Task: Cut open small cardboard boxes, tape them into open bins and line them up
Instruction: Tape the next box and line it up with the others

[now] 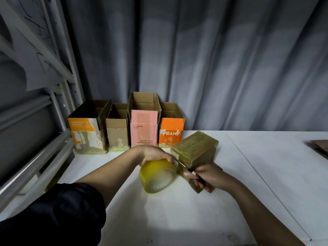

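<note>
orange bin reads "pramy"; pink bin "take the beauty".

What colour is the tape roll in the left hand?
Translucent yellow tape roll, gripped by the left hand; head view.

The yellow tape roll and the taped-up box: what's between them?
In the head view, a thin blade held by the right hand crosses the gap between tape roll and taped box; left hand grips the roll.

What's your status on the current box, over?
Left hand grips tape roll; right hand holds cutter at the tape. Taped box lies beside four lined-up bins. Nothing blocking.
</note>
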